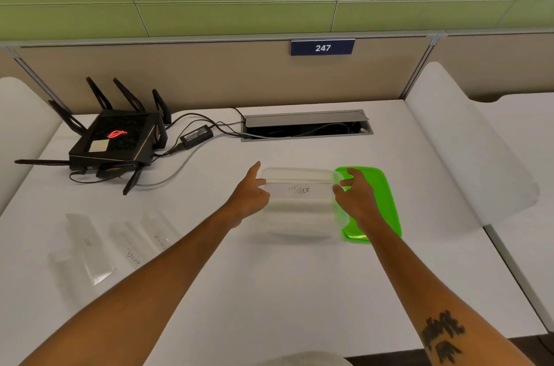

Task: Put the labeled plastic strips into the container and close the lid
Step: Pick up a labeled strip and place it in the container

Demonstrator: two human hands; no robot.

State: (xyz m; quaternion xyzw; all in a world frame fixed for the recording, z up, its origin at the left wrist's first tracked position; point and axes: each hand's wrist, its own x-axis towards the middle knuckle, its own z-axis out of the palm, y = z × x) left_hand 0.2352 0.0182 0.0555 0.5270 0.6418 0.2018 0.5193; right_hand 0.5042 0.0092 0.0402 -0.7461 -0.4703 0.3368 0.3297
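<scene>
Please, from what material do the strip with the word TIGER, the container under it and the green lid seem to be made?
TIGER strip: looks like thin, clear, glossy plastic film; the container shows through it.
Container: probably translucent, slightly milky plastic; the white table shows through its walls.
Green lid: likely translucent, smooth plastic; bright green with a raised rim.
Both hands hold the strip by its ends.

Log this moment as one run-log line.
both hands hold TIGER strip over container | left hand, right hand pinch ends | green lid off | three strips wait
</scene>
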